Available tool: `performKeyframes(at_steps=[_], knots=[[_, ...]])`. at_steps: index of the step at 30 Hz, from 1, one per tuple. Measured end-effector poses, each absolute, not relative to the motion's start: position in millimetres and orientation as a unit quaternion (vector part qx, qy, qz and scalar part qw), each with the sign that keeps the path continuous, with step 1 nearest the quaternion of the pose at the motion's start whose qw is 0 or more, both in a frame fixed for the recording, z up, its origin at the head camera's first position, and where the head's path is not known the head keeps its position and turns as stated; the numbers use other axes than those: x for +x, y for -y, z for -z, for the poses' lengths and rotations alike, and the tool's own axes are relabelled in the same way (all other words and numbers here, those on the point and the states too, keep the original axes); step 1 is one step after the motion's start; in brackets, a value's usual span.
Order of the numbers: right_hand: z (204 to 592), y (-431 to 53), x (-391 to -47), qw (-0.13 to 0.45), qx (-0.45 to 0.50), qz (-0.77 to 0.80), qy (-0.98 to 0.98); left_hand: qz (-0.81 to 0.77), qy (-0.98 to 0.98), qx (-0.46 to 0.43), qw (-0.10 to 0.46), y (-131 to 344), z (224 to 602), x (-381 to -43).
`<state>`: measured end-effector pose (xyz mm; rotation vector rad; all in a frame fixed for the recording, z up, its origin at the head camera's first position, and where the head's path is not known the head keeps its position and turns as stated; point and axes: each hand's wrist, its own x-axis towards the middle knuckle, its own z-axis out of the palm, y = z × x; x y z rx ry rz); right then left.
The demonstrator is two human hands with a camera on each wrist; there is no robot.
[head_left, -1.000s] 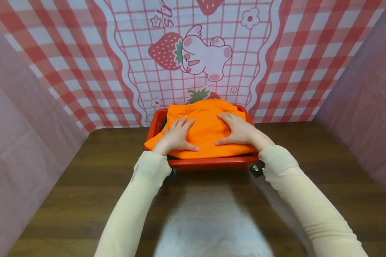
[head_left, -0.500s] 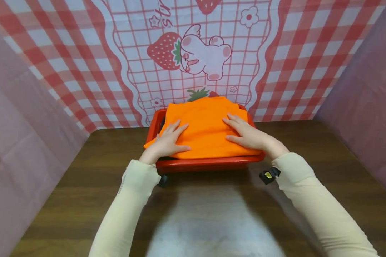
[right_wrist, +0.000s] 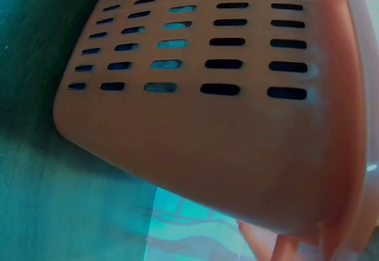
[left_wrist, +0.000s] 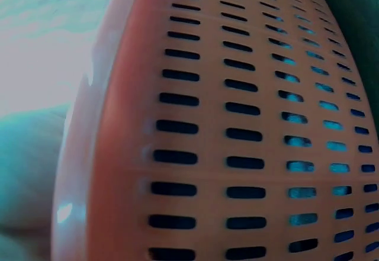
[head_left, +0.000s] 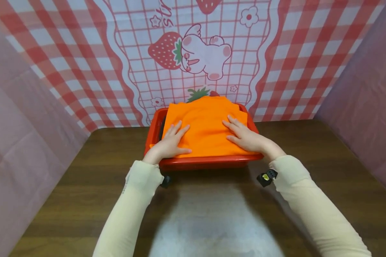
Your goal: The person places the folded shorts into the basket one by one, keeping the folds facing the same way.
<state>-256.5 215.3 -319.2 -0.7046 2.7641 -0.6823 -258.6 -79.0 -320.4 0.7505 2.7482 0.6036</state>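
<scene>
A piece of orange cloth (head_left: 206, 125) lies spread over the top of a red plastic basket (head_left: 202, 162), covering most of its contents. My left hand (head_left: 167, 145) rests on the cloth's front left part, fingers spread and the wrist over the basket's rim. On the right side of the cloth lies my right hand (head_left: 247, 138), its fingers also spread. Something dark shows at the left inside the basket, beside the cloth. Both wrist views show the basket's slotted wall (left_wrist: 207, 175) close up, with pale stuff behind some slots.
The basket stands at the back of a brown wooden table (head_left: 83, 200), near a red and white checked cloth backdrop (head_left: 90, 71). Pink fabric walls (head_left: 16, 117) flank the table. A small black device (head_left: 266, 177) sits at the right wrist.
My hands have moved apart, the left one leftward and the right one rightward. The cloth looks flatter, and its front left corner no longer spreads over the basket's left rim.
</scene>
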Motion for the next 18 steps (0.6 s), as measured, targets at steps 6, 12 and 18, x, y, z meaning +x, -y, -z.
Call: performKeyframes(at_steps=[6,12,18], knots=[[322.0,-214.1,-256.6,0.086,-0.247,0.228,-0.938,-0.209,-0.939,0.248,0.111,78.9,323.1,-257.6],[321.5,-212.8,-246.6,0.047,-0.232,0.230,-0.944,-0.202,-0.948,0.228,0.094,79.0,324.9,-251.5],[324.2,-215.7,-228.0,-0.001,-0.220,0.231,-0.948,-0.225,-0.951,0.197,0.083,84.3,320.0,-238.1]])
